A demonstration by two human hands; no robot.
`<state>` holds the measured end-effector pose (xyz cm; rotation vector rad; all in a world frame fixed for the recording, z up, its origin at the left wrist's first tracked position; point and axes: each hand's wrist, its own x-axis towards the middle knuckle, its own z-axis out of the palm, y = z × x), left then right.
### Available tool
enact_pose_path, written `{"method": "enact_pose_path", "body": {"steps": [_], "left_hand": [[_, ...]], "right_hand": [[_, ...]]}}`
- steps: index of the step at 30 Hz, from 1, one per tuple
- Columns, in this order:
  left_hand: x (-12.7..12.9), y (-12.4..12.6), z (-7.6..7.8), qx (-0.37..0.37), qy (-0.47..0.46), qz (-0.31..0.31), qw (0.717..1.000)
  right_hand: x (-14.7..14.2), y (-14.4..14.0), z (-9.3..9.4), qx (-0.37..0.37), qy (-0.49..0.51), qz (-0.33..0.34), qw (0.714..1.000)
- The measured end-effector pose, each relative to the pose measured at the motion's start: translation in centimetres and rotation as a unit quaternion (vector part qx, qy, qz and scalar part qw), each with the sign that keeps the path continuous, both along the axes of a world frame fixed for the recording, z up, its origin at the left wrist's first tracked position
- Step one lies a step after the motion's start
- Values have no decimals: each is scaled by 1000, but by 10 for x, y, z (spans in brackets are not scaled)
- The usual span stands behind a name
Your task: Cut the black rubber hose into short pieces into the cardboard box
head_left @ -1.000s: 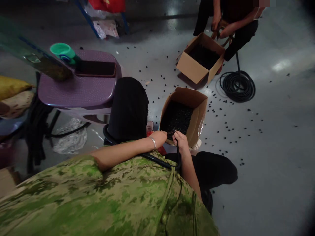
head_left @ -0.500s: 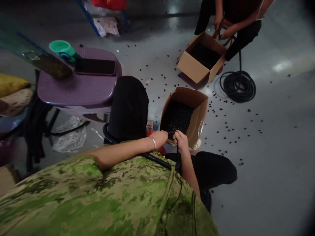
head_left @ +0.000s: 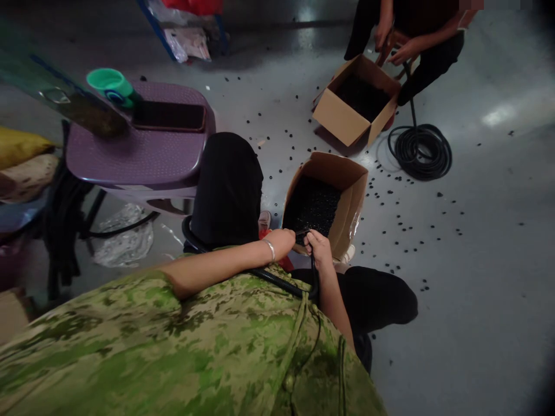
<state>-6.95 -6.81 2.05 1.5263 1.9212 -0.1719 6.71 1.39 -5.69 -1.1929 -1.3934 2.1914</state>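
Black corrugated hose (head_left: 277, 281) runs across the lap, then bends upward to end at the near rim of the cardboard box (head_left: 347, 196). Left hand (head_left: 284, 241) and right hand (head_left: 319, 247) grip that end, close together — unchanged from before; only the co-worker's hands beyond the box shifted.

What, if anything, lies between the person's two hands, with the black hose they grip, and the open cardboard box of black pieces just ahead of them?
Nothing visible. The left hand and right hand grip the black hose right at the near rim of the cardboard box, whose top is open.
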Motion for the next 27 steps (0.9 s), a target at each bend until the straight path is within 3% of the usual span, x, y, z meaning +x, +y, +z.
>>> {"method": "enact_pose_path", "body": {"steps": [6, 14, 27], "left_hand": [[-5, -1, -6, -10, 8, -12, 1000], [-24, -2, -26, 0, -42, 116, 992], [-14, 0, -36, -8, -12, 79, 997]], "right_hand": [[-2, -4, -4, 35, -25, 8, 999], [-6, -6, -3, 46, -35, 15, 998], [-5, -14, -12, 63, -48, -13, 997]]}}
